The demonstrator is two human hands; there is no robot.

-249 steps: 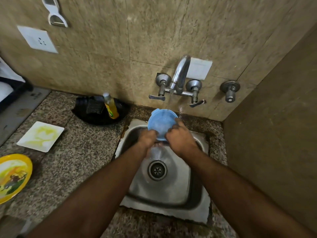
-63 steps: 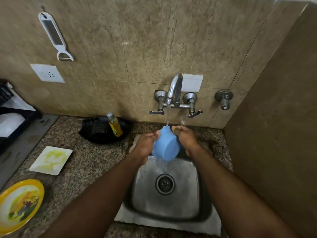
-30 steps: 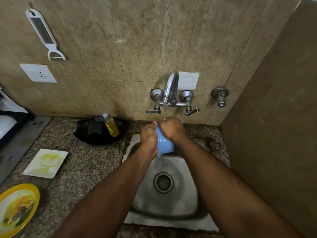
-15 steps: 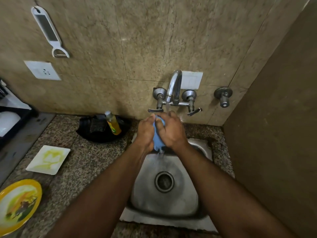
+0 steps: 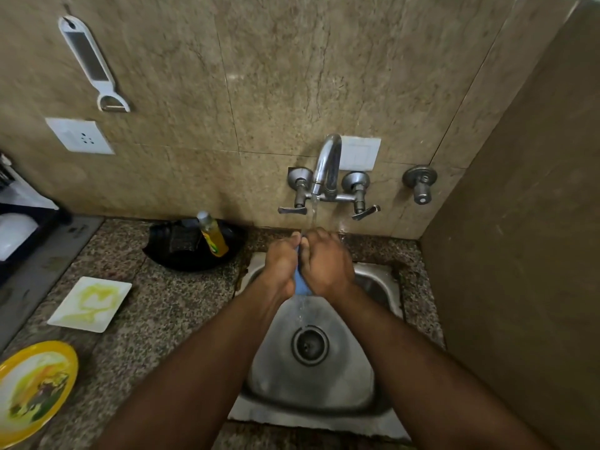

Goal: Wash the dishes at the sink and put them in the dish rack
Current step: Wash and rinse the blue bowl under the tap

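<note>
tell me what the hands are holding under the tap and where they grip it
A blue bowl, pressed between the left hand and right hand, one on each side. Only a thin strip shows, so the exact grip spots cannot be told.

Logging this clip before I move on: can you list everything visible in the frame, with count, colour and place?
blue dish: 1, blue, mostly hidden between both hands under the running water
tap: 1, chrome, on the wall above the sink
sink: 1, steel, centre
square plate: 1, white with yellow smears, counter left
round plate: 1, yellow rim, food residue, bottom left
soap bottle: 1, yellow, in the black tray
black tray: 1, black, left of the sink
peeler: 1, white, hanging on the wall
wall socket: 1, white, below the peeler
left hand: 1, holding the dish
right hand: 1, holding the dish
</note>
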